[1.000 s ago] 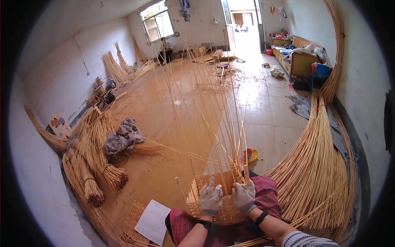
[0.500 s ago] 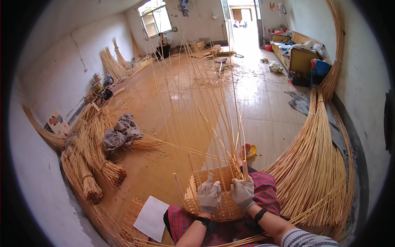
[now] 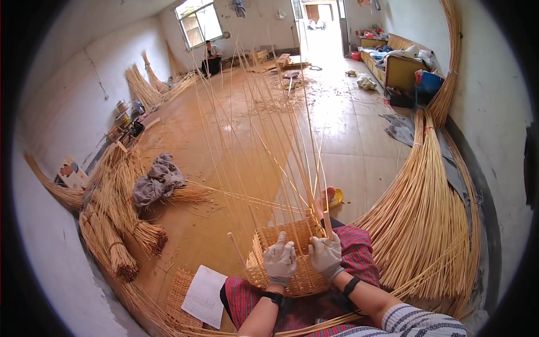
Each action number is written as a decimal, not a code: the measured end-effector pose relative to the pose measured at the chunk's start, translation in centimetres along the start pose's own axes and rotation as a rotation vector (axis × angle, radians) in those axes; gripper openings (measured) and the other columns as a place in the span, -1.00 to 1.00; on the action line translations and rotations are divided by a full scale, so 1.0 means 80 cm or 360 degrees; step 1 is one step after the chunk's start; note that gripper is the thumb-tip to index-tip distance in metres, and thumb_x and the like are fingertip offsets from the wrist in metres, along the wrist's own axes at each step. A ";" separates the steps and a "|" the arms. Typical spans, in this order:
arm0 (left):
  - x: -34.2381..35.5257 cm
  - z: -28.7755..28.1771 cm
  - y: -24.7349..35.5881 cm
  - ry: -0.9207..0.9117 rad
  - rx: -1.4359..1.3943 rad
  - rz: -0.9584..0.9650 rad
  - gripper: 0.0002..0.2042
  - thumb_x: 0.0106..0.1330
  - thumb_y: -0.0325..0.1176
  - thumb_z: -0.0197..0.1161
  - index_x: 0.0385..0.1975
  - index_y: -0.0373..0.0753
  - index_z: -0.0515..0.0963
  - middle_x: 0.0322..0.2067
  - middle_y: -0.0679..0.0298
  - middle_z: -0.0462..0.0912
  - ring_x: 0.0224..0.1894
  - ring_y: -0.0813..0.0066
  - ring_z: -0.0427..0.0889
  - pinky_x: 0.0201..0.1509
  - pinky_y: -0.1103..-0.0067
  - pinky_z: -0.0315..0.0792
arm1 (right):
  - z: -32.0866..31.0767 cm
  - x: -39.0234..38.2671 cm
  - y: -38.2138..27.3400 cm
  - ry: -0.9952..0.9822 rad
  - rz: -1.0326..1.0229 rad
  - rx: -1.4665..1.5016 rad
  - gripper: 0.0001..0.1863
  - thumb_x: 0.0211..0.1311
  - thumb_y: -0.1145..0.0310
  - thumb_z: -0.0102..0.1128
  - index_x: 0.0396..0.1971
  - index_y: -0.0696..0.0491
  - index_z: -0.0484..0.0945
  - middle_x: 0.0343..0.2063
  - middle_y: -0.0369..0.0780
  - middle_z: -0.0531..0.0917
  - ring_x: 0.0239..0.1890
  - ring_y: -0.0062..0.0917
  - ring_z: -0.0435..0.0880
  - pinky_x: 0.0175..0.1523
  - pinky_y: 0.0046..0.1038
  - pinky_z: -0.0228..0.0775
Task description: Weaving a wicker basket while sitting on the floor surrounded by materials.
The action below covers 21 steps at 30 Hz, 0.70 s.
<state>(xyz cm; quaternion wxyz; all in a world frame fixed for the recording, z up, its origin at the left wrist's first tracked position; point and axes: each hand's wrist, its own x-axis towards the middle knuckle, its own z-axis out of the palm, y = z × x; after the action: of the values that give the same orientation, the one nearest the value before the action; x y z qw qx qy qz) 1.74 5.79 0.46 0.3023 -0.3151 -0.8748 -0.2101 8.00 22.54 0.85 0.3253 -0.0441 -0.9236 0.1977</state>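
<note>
A half-woven wicker basket (image 3: 303,276) rests on my lap, over a red and grey checked cloth (image 3: 357,247). Long thin wicker stakes (image 3: 293,168) rise from its far side and lean in several directions. Wooden pegs stand at its corners, one on the left (image 3: 237,248) and one on the right (image 3: 327,224). My gloved left hand (image 3: 279,261) is against the basket's wall, its index finger pointing up and the others curled on the weave. Beside it, my gloved right hand (image 3: 325,256) pinches a wicker strand at the wall; the fingertips partly hide it.
A big fan of wicker rods (image 3: 418,224) spreads at the right. Tied wicker bundles (image 3: 115,247) and a grey cloth (image 3: 159,178) lie at the left. Near my left knee is a white sheet (image 3: 204,296) on a woven panel (image 3: 178,289). A person (image 3: 211,58) sits far back by the window.
The whole view has shifted slightly, so the room sits a little further left and up. Both hands stay at the basket wall, with the right fingers slightly changed in pose.
</note>
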 end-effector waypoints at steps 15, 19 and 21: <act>0.001 0.001 0.002 -0.0035 -0.0042 -0.0019 -0.79 0.27 -0.31 0.30 -0.11 -0.06 0.66 0.26 0.12 0.54 -0.07 0.18 0.62 0.05 0.30 0.41 | 0.009 -0.003 0.006 0.0102 -0.0030 0.0021 -0.81 0.24 0.29 0.21 -0.19 0.01 0.59 -0.51 -0.32 0.64 -0.36 -0.38 0.67 0.24 -0.03 0.27; -0.001 0.004 0.001 -0.0021 -0.0031 -0.0008 -0.79 0.26 -0.31 0.30 -0.12 -0.06 0.66 0.25 0.11 0.55 -0.07 0.17 0.62 0.04 0.28 0.41 | 0.007 -0.003 0.006 0.0055 -0.0026 -0.0006 -0.81 0.24 0.29 0.22 -0.18 0.00 0.60 -0.51 -0.32 0.65 -0.36 -0.37 0.67 0.24 -0.04 0.28; 0.000 0.005 0.001 0.0002 -0.0027 0.0001 -0.79 0.26 -0.32 0.31 -0.12 -0.07 0.66 0.24 0.11 0.56 -0.07 0.17 0.62 0.05 0.28 0.41 | 0.001 0.001 0.003 0.0073 -0.0048 -0.0009 -0.82 0.22 0.31 0.22 -0.21 0.01 0.55 -0.54 -0.33 0.61 -0.39 -0.35 0.65 0.20 -0.06 0.30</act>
<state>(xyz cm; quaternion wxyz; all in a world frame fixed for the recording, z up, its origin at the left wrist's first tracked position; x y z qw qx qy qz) 1.62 6.06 0.14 0.3001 -0.3177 -0.8727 -0.2178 7.84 22.77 0.71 0.3491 -0.0356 -0.9171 0.1893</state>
